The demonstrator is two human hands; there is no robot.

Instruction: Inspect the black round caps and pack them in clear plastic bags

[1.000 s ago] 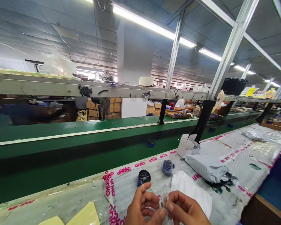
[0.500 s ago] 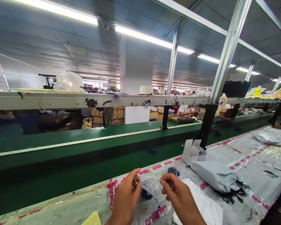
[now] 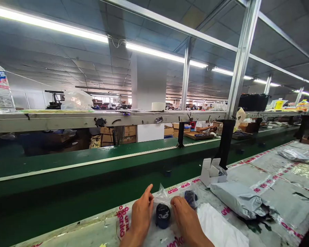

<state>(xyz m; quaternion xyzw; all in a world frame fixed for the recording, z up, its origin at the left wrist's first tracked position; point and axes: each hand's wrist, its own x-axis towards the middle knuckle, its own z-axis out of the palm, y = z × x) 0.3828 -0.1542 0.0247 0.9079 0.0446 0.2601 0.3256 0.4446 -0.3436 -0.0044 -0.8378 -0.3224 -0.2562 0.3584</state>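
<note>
A clear plastic bag (image 3: 161,195) is stretched between my hands at the near edge of the bench. My left hand (image 3: 141,214) pinches its left side, the index finger pointing up. On its right side, my right hand (image 3: 183,213) is closed with the fingertips on the film. Between my wrists a dark, round, cup-like piece (image 3: 163,216) rests on the bench; whether the bag's film covers it I cannot tell. Beside my right hand lies another dark blue round piece (image 3: 191,198), wrapped in clear plastic. White sheets (image 3: 220,226) lie just right of my right forearm.
An open white box (image 3: 213,172) and a grey plastic mailer bag (image 3: 243,199) are on the bench (image 3: 270,168) to the right. Beyond the bench runs a green conveyor (image 3: 92,195). Above it is a metal shelf (image 3: 134,119) with upright posts. A person's arm (image 3: 206,128) shows far behind.
My hands have closed in slightly around the dark round piece, which now shows more fully. The bag's film now stands up in a peak. The view has tilted up a little.
</note>
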